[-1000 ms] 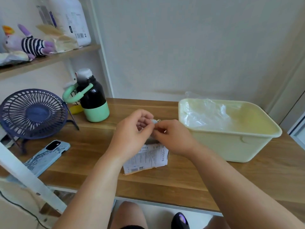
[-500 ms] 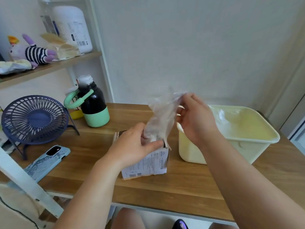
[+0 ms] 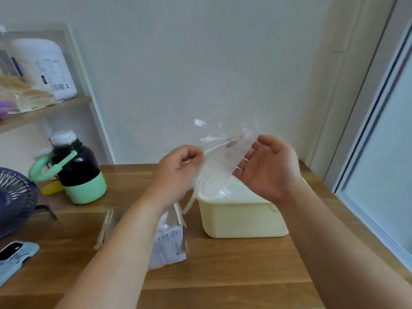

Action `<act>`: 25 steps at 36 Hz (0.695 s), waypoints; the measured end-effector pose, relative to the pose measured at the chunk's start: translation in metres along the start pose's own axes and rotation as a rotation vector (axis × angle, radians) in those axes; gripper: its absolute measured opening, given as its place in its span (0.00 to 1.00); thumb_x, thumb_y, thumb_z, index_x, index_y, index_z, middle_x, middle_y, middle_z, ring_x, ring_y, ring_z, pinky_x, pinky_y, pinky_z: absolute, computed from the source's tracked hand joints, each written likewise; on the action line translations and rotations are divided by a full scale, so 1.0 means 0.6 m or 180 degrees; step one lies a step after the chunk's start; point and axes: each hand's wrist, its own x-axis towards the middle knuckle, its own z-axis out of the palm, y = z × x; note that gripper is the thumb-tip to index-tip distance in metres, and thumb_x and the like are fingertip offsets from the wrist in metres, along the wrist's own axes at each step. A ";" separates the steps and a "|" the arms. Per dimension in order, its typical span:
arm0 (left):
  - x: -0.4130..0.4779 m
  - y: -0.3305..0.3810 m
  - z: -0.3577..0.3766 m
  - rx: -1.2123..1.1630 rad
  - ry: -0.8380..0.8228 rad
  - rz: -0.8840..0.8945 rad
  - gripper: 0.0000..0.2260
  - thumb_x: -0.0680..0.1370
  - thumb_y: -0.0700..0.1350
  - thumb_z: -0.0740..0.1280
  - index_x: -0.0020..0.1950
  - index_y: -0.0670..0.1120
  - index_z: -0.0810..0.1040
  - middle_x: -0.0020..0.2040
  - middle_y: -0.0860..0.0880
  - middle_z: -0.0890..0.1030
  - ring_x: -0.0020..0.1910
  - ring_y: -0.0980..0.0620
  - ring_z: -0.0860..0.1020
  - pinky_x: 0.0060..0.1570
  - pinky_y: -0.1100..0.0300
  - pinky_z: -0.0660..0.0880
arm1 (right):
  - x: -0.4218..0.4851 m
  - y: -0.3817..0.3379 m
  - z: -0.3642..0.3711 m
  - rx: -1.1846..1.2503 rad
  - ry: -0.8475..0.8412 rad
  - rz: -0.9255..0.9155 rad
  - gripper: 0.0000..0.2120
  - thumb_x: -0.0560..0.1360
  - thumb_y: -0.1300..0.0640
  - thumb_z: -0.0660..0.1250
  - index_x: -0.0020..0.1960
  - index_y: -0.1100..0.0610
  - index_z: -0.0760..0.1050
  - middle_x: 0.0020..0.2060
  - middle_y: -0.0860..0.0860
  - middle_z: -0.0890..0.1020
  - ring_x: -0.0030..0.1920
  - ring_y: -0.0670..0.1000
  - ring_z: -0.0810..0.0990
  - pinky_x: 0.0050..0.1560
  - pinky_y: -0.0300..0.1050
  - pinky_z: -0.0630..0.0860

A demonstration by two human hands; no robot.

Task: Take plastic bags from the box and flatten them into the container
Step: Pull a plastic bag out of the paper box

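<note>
My left hand [image 3: 178, 172] curls its fingers and pinches one edge of the plastic bag [image 3: 219, 157]. My right hand [image 3: 269, 172] pinches the other edge, thumb on top, fingers behind. The bag is thin, clear and crinkly, up over the smooth pale yellow container [image 3: 243, 219]. The small paper box [image 3: 170, 241] stands open on the wooden table [image 3: 223, 277].

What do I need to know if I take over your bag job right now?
Left hand pinches one plastic bag, held up above the container. Right hand lies nearly flat against its other end; a pinch there is unclear. Box sits open on the table, left of the container, more bags sticking out.
Done: other bags already lie inside.
Left: lay this one in flat, then continue.
</note>
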 end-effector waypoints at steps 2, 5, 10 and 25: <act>0.018 0.005 0.001 0.0451 -0.0064 0.0119 0.06 0.81 0.51 0.63 0.47 0.54 0.78 0.44 0.59 0.80 0.39 0.63 0.76 0.35 0.68 0.69 | -0.008 -0.023 -0.018 -0.0148 -0.0096 0.0163 0.24 0.61 0.50 0.69 0.54 0.57 0.70 0.53 0.60 0.76 0.54 0.63 0.73 0.56 0.57 0.73; 0.040 0.023 0.002 0.1240 -0.0341 0.0511 0.07 0.82 0.50 0.61 0.44 0.57 0.73 0.42 0.59 0.79 0.43 0.60 0.77 0.44 0.65 0.70 | -0.021 -0.055 -0.039 -0.0601 -0.0047 0.0243 0.41 0.53 0.38 0.76 0.60 0.57 0.74 0.57 0.60 0.76 0.56 0.62 0.75 0.58 0.61 0.72; 0.069 0.042 0.008 0.2211 -0.0686 0.0601 0.11 0.82 0.48 0.58 0.41 0.59 0.71 0.41 0.61 0.79 0.45 0.57 0.75 0.65 0.45 0.65 | -0.024 -0.089 -0.047 -0.1403 0.0402 0.0240 0.47 0.49 0.32 0.75 0.62 0.56 0.73 0.44 0.56 0.83 0.42 0.56 0.80 0.45 0.51 0.75; 0.068 0.025 0.041 0.1647 0.0968 0.1533 0.27 0.76 0.63 0.54 0.64 0.48 0.76 0.62 0.49 0.74 0.63 0.50 0.69 0.61 0.57 0.62 | 0.005 -0.062 -0.084 -0.1343 0.1651 0.0246 0.10 0.79 0.59 0.63 0.39 0.58 0.72 0.30 0.54 0.79 0.23 0.48 0.72 0.28 0.41 0.74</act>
